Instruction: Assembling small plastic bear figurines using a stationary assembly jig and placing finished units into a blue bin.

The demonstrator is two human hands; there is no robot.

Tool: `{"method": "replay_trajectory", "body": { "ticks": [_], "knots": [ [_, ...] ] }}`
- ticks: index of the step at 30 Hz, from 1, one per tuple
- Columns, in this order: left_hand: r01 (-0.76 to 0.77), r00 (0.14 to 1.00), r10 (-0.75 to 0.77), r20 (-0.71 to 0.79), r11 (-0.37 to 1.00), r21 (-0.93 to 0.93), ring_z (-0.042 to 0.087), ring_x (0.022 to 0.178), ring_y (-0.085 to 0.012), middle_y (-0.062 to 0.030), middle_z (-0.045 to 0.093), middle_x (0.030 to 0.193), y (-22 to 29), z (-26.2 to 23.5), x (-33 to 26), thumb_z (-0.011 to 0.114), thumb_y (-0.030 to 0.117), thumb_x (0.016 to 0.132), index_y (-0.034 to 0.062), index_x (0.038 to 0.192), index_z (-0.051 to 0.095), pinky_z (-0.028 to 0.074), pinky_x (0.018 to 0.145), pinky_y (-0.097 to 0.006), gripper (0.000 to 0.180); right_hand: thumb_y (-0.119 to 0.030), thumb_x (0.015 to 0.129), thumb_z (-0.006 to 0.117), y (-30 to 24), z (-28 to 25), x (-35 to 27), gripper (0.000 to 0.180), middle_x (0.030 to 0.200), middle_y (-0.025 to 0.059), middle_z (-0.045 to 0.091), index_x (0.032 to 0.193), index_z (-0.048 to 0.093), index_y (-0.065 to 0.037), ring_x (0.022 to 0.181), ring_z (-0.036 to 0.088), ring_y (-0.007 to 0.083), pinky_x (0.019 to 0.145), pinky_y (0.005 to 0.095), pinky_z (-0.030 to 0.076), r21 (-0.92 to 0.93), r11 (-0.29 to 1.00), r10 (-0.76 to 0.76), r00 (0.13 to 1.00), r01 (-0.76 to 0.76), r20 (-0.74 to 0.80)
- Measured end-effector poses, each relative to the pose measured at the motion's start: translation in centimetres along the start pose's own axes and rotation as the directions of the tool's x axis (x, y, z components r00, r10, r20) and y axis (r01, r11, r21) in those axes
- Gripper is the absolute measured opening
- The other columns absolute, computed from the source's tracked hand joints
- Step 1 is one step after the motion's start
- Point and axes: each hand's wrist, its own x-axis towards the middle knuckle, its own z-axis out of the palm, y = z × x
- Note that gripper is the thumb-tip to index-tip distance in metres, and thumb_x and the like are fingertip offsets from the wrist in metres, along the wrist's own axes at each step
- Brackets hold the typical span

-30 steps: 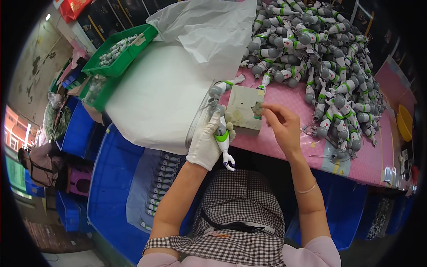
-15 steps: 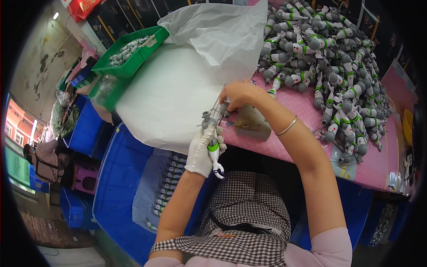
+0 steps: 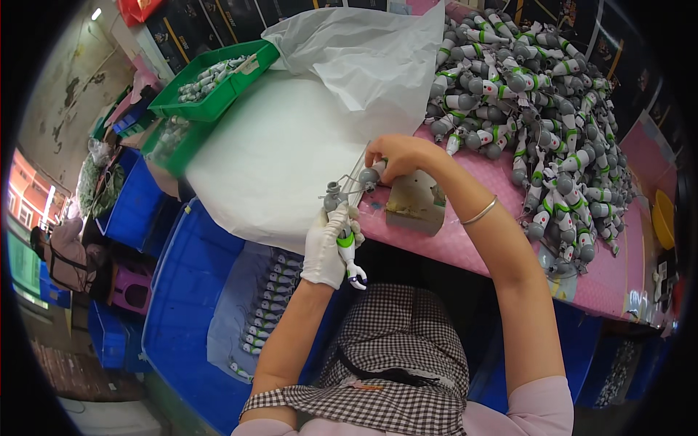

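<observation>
My left hand [image 3: 325,251], in a white glove, is closed around a toy arm [image 3: 346,245]. The toy arm is white with a green band, a grey jointed upper end and a small white hand at its lower end. Just up and to the right, my bare right hand [image 3: 402,156] pinches a part with a grey ball end [image 3: 369,176]. Thin wires [image 3: 355,180] run between the two pieces. Part of what the right fingers grip is hidden behind them. Beside that hand, a small open box [image 3: 416,206] stands on the pink-covered table [image 3: 465,243].
A large heap of similar toy arms [image 3: 552,138] covers the table's right side. White sheeting [image 3: 254,167] spreads over the left, beside a green tray [image 3: 251,76] of small parts. Below left, a blue bin [image 3: 174,320] holds rows of toy parts [image 3: 273,298]. A person [image 3: 69,258] sits far left.
My right hand has shifted slightly right and down, uncovering more of the small box and of the grey-ended part. The left hand still holds the toy arm in nearly the same place.
</observation>
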Motion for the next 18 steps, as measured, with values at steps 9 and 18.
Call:
{"method": "replay_trajectory", "body": {
  "ticks": [9,18],
  "knots": [
    [-0.081,0.996,0.079,-0.033,0.996,-0.047,0.053,0.067,-0.01,-0.0037,0.054,0.088,0.4,0.0,1.3,0.057,0.022,0.09,0.0085,0.11,0.05,0.047,0.056,-0.025,0.024,-0.018,0.064,0.074,-2.7,-0.1,-0.6,0.046,0.098,0.0106,0.06,0.109,0.063,-0.019,0.088,0.06,0.0301,0.076,0.0391,0.048,-0.147,0.989,-0.068,0.95,0.024,-0.304],
    [-0.144,0.985,0.127,-0.117,0.978,-0.151,0.044,0.051,-0.0096,-0.0002,0.045,0.068,0.9,0.8,1.1,0.06,0.017,0.088,0.0066,0.095,0.051,0.038,0.046,-0.025,0.016,-0.024,0.075,0.068,-5.1,-2.9,-9.1,0.039,0.088,0.013,0.06,0.11,0.061,-0.01,0.08,0.059,0.0276,0.072,0.0365,0.046,-0.108,0.991,0.055,0.972,-0.081,-0.229]
  ]
}}
